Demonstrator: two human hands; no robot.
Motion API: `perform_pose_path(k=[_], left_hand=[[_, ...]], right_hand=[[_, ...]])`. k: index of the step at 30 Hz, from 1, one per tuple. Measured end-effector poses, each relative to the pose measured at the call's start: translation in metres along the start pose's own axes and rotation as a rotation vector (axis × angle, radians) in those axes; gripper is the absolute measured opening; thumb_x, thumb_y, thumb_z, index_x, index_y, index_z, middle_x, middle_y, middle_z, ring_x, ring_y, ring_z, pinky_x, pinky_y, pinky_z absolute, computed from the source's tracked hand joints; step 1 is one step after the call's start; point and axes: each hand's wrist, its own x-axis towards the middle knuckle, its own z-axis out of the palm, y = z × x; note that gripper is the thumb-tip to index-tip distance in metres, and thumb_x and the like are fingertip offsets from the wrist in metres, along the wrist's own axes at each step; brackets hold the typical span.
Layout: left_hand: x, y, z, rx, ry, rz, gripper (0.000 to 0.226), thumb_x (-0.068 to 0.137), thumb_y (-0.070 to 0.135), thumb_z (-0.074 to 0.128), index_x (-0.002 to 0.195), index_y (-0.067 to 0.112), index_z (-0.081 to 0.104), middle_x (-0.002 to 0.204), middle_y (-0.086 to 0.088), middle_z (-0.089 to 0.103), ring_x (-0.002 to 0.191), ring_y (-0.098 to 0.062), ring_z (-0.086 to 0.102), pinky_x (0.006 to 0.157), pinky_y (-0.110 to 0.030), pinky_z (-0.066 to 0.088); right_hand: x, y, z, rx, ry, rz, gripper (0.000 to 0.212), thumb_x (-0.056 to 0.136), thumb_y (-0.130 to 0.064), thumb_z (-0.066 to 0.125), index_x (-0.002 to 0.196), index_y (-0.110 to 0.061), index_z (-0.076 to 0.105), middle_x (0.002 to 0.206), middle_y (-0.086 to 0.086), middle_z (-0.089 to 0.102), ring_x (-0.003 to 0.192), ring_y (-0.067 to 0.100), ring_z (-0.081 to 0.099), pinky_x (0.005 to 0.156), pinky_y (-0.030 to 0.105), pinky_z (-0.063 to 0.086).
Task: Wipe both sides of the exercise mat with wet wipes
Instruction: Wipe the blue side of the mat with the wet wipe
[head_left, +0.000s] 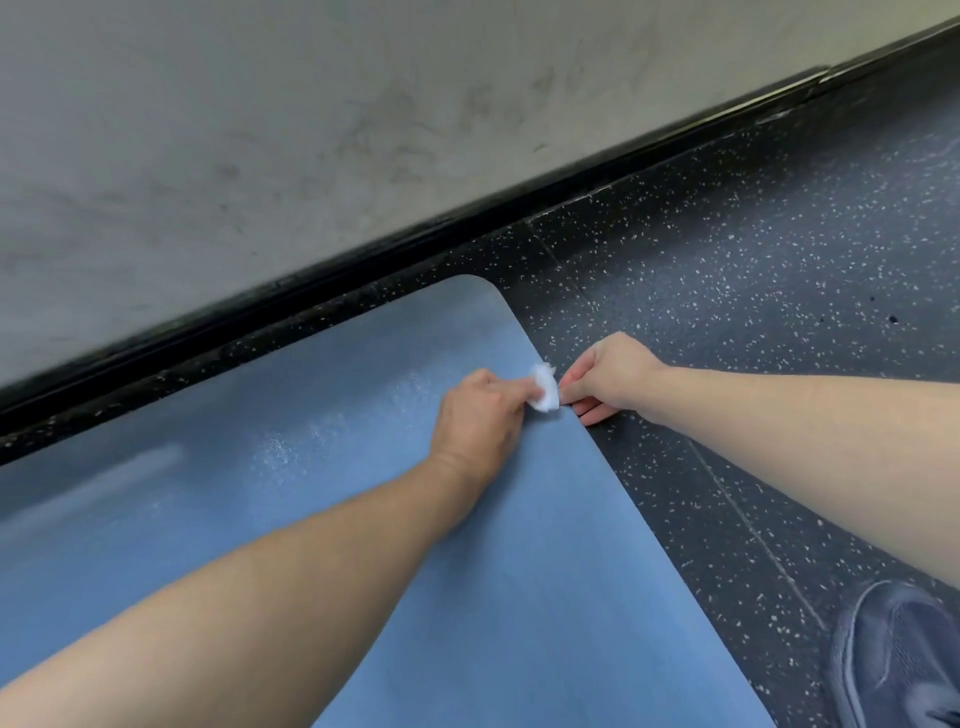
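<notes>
— Pinching the blue mat (519, 597) edge on the floor (753, 312) with my right hand (605, 376); my left hand (480, 421) grips the wadded wipe (700, 391) there.
— Risk?
— Probably the thin edge slipping when lifted, or the wipe dropping.

Dark speckled floor (753, 270) across right and middle of frame. Grey scuffed wall (260, 130) fills upper left. Black baseboard (467, 218) runs diagonally between them. Blue-grey shoe (898, 660) on floor, lower right corner.
</notes>
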Motion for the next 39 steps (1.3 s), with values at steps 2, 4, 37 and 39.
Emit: perform_pose_path(k=[2,4,37,39], left_hand=[[0.01,0.005,-0.005,-0.023,0.027,-0.058,0.031,0.094,0.019,0.057,0.11,0.04,0.074,0.083,-0.003,0.066,0.082,-0.024,0.061,0.074,-0.034,0.049],[0.019,0.011,-0.01,-0.168,0.159,-0.235,0.029,0.093,0.018,0.058,0.108,0.034,0.076,0.084,0.004,0.073,0.084,-0.018,0.064,0.076,-0.031,0.051],[-0.217,0.149,0.136,-0.283,-0.274,0.063,0.032,0.092,0.034,0.045,0.106,0.042,0.073,0.08,0.003,0.065,0.076,-0.021,0.063,0.064,-0.03,0.054],[-0.215,0.157,0.13,-0.334,-0.263,-0.074,0.028,0.09,0.026,0.057,0.107,0.04,0.075,0.085,0.001,0.065,0.08,-0.018,0.064,0.07,-0.028,0.052]], right_hand=[[-0.002,-0.001,0.0,0.003,0.012,0.0,0.014,0.082,-0.002,0.088,0.091,-0.002,0.079,0.079,0.015,0.079,0.08,0.03,0.08,0.078,0.042,0.067],[-0.005,-0.001,0.001,0.01,0.02,0.004,0.013,0.083,-0.001,0.088,0.092,-0.002,0.079,0.084,0.015,0.08,0.083,0.029,0.08,0.078,0.041,0.067],[-0.089,0.091,0.0,-0.221,0.038,0.139,0.009,0.092,0.003,0.072,0.092,-0.004,0.078,0.085,0.015,0.08,0.078,0.025,0.08,0.077,0.038,0.067],[-0.089,0.092,0.001,-0.219,0.035,0.147,0.008,0.091,0.003,0.074,0.093,-0.003,0.078,0.084,0.015,0.08,0.078,0.025,0.08,0.078,0.038,0.067]])
